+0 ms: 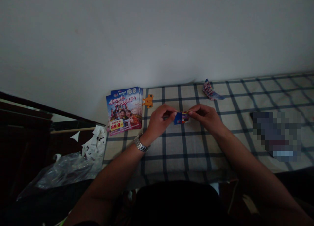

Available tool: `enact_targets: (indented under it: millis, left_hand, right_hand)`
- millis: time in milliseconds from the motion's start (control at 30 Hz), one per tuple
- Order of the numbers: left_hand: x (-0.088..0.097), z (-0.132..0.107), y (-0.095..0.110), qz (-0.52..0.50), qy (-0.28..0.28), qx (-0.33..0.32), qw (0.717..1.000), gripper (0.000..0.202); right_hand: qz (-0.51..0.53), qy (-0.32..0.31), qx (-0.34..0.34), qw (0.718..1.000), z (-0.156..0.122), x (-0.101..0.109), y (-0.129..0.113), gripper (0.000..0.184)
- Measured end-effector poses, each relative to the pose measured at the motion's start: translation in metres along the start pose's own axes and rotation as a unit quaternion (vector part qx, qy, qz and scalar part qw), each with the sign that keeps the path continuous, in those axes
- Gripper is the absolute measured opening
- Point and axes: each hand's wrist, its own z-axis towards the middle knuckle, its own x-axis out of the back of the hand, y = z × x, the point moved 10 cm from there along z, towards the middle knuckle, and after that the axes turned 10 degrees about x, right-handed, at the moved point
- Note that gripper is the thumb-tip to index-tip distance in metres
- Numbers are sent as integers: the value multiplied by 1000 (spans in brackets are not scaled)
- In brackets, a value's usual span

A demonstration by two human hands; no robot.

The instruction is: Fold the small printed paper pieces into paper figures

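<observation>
Between my two hands is a small folded piece of printed paper (pixel 181 118), blue on its left part and multicoloured on its right. My left hand (pixel 163 119), with a metal watch (pixel 141 143) on the wrist, pinches the left end between thumb and fingers. At the other end, the thumb and fingers of my right hand (pixel 204 117) are closed on the paper. A stack of printed flyers (pixel 124 113) lies to the left of my left hand. Beyond my right hand sits a crumpled or folded flyer (pixel 210 90) in similar colours.
A checked cloth (pixel 171 154) covers the surface, with a bear figure (pixel 148 101) on it. A blurred dark object (pixel 274 136) lies at right. Clear plastic (pixel 65 170) and torn white paper (pixel 94 146) are at lower left. A wall (pixel 157 40) rises behind.
</observation>
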Motion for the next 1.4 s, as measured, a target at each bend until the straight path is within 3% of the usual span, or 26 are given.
enact_targets:
  millis: [467,867,1133,1400]
  left_hand:
    - [5,-1,4,5,26,-40,999,12]
    - [7,-4,14,51,42,-99,993,4]
    - [4,-5,19,67,35,-103,992,4]
    - [6,-4,15,42,43,-90,994,5]
  right_hand:
    - [27,9,10,1000,0,4,2,25]
    - [21,10,64,998,-1,0,-13,19]
    - [31,-1,95,995,0,-1,-19,14]
    - [7,22,61,998,1,2,-11,22]
